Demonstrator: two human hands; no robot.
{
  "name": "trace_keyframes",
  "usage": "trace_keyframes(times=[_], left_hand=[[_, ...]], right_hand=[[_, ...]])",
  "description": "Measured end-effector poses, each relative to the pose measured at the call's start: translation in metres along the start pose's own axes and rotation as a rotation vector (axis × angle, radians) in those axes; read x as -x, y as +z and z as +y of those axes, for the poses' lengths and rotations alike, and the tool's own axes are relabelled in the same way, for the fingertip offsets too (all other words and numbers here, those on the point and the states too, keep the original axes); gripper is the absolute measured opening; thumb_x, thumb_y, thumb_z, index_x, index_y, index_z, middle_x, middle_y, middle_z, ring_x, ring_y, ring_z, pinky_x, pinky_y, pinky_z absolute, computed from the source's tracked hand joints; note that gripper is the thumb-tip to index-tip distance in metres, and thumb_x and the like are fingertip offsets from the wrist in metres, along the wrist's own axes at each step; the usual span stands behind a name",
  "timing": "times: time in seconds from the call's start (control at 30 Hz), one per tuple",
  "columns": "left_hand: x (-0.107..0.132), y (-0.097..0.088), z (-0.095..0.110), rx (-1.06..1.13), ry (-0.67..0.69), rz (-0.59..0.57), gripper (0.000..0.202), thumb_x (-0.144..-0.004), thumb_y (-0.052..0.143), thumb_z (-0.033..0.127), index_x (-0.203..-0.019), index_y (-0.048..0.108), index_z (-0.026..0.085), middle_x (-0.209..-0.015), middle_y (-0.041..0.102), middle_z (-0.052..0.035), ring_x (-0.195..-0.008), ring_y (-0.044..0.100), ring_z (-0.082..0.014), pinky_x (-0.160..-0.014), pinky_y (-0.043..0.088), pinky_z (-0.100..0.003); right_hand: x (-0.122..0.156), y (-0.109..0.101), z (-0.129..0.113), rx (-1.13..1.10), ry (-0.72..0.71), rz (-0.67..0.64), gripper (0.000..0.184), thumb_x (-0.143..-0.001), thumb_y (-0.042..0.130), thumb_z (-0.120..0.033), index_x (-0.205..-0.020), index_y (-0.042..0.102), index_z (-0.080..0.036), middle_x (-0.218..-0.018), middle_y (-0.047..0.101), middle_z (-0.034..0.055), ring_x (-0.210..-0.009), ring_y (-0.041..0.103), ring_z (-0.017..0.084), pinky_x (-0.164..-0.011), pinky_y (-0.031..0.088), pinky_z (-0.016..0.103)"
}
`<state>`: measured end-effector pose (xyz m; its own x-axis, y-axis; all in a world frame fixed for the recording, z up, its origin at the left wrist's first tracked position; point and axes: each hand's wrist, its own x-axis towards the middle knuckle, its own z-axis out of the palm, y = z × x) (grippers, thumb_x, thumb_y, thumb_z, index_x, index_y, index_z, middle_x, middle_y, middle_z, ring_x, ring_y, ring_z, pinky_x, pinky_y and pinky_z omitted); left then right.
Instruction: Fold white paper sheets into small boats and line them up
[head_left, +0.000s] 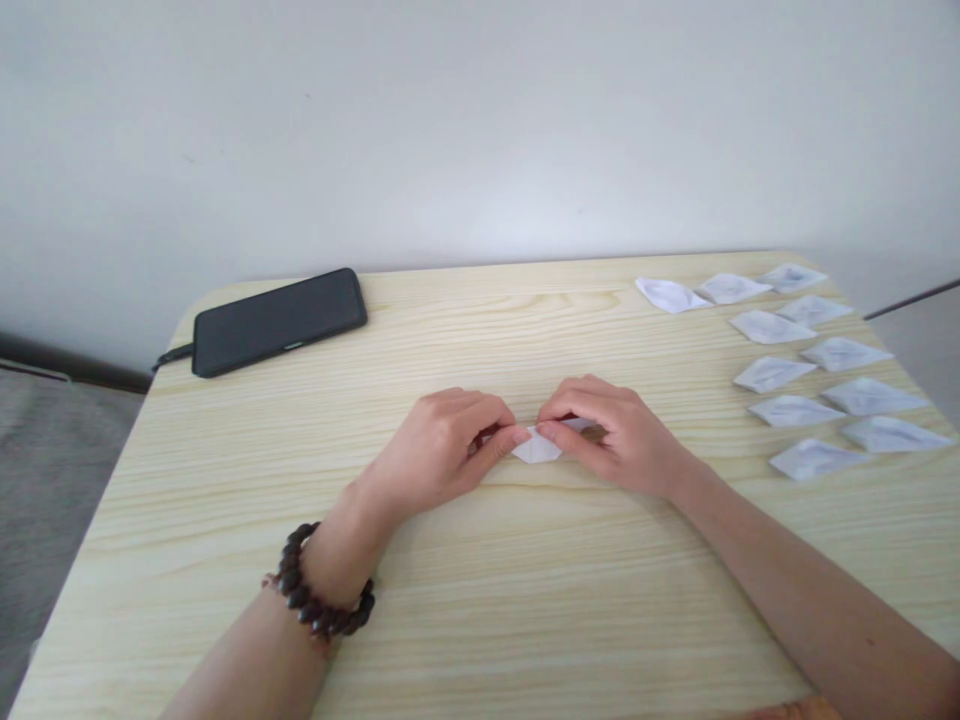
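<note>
Between my two hands, near the middle of the table, is a small piece of folded white paper [537, 447]. My left hand [448, 440] pinches its left end between thumb and fingers. The thumb and fingers of my right hand [609, 430] grip it along the upper right side, and a white tip shows past them. My fingers hide parts of the paper's edges. Off to the right lie several folded white paper boats [795, 410], pointed at both ends and set in rough rows.
A black phone [279, 322] lies at the table's back left, with a cable [174, 355] plugged into its left end. The light wood-grain table [450, 620] meets a white wall [480, 130] behind. A dark beaded bracelet [300, 590] circles my left wrist.
</note>
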<state>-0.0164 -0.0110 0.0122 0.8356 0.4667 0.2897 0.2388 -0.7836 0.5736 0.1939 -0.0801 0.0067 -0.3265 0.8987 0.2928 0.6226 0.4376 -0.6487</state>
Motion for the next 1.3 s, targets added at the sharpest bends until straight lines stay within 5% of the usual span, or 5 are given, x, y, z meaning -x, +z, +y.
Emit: trace_keyframes(times=[0.2, 0.57, 1.07, 1.3], left_hand=[[-0.001, 0.000, -0.003, -0.078, 0.020, -0.017, 0.040, -0.098, 0.047, 0.031, -0.060, 0.049, 0.017, -0.053, 0.047, 0.0021, -0.054, 0.044, -0.0115, -0.056, 0.034, -0.025], [0.003, -0.006, -0.010, 0.023, -0.032, 0.061, 0.042, -0.096, 0.050, 0.029, -0.056, 0.044, 0.018, -0.051, 0.039, 0.0040, -0.052, 0.040, -0.0103, -0.052, 0.030, -0.025], [0.003, -0.011, -0.007, 0.053, -0.104, 0.082, 0.040, -0.096, 0.046, 0.027, -0.057, 0.043, 0.017, -0.052, 0.039, 0.0047, -0.049, 0.038, -0.0080, -0.048, 0.029, -0.023], [0.003, -0.007, -0.011, 0.056, -0.041, 0.063, 0.046, -0.094, 0.054, 0.027, -0.051, 0.039, 0.017, -0.049, 0.036, 0.0045, -0.051, 0.038, -0.0089, -0.052, 0.031, -0.023]], right_hand=[[0.000, -0.001, 0.002, -0.008, -0.004, 0.002, 0.010, -0.089, 0.056, -0.019, -0.080, 0.060, -0.018, -0.072, 0.061, 0.0007, -0.068, 0.056, 0.013, -0.065, 0.042, 0.026], [0.002, -0.010, 0.008, -0.122, 0.067, -0.016, 0.018, -0.089, 0.051, -0.014, -0.092, 0.068, -0.018, -0.076, 0.066, 0.0020, -0.065, 0.058, 0.011, -0.053, 0.041, 0.020], [0.005, -0.013, 0.008, -0.181, 0.109, 0.008, 0.020, -0.088, 0.056, -0.018, -0.105, 0.066, -0.019, -0.091, 0.072, 0.0042, -0.076, 0.063, 0.014, -0.066, 0.050, 0.025], [0.003, -0.012, 0.005, -0.181, 0.181, 0.023, 0.014, -0.091, 0.055, -0.020, -0.094, 0.069, -0.019, -0.084, 0.072, 0.0026, -0.073, 0.065, 0.013, -0.062, 0.049, 0.021]])
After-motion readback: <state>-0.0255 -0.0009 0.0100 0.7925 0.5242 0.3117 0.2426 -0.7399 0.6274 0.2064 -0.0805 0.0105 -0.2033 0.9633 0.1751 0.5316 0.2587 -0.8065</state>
